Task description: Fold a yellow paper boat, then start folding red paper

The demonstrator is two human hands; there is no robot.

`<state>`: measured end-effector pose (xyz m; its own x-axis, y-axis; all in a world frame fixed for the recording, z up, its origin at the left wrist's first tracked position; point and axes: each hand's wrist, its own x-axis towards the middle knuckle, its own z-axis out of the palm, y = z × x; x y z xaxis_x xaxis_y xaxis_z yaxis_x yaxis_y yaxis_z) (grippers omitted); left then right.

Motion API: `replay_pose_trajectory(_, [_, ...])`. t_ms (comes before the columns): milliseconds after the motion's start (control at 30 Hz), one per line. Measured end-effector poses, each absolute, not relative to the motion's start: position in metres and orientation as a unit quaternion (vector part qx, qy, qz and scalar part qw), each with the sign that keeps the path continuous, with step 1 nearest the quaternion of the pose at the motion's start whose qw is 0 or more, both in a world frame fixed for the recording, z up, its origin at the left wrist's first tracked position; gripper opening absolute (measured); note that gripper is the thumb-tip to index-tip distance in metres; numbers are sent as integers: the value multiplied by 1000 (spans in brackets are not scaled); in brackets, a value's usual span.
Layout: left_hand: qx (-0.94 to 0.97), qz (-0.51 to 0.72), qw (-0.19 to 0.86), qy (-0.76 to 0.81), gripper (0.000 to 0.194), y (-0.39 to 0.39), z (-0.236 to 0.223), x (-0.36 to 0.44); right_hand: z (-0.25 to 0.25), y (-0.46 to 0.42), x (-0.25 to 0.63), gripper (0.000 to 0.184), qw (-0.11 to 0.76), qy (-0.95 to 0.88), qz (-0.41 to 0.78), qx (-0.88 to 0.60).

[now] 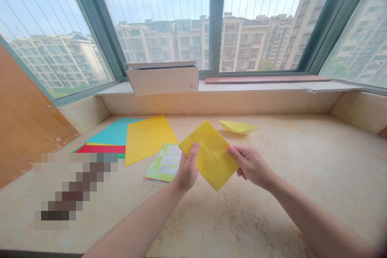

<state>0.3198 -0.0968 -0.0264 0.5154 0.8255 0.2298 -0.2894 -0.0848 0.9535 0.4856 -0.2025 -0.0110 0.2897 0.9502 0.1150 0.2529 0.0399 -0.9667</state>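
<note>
A yellow square of folded paper (211, 157) is held up above the counter, turned so that one corner points toward me. My left hand (189, 167) grips its left side, thumb lying on the front face. At the right corner, my right hand (249, 163) pinches the paper between thumb and fingers. Just beyond it, a yellow folded paper boat (239, 127) rests on the counter. Partly behind my left hand lies a green and white paper packet (165, 163) with a barcode.
On the left of the marble-patterned counter (302, 209) lie yellow (148, 137), blue (113, 131) and red (101, 149) sheets, overlapping. A pixelated patch covers something at lower left. A white box (163, 80) and a reddish board (266, 79) sit on the window ledge.
</note>
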Motion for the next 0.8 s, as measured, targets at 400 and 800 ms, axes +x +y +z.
replay_pose_trajectory(400, [609, 407, 656, 185, 54, -97, -25, 320, -13, -207, 518, 55, 527, -475, 291, -642])
replay_pose_trajectory(800, [705, 0, 707, 51, 40, -77, -8, 303, -17, -225, 574, 56, 427, -508, 245, -707])
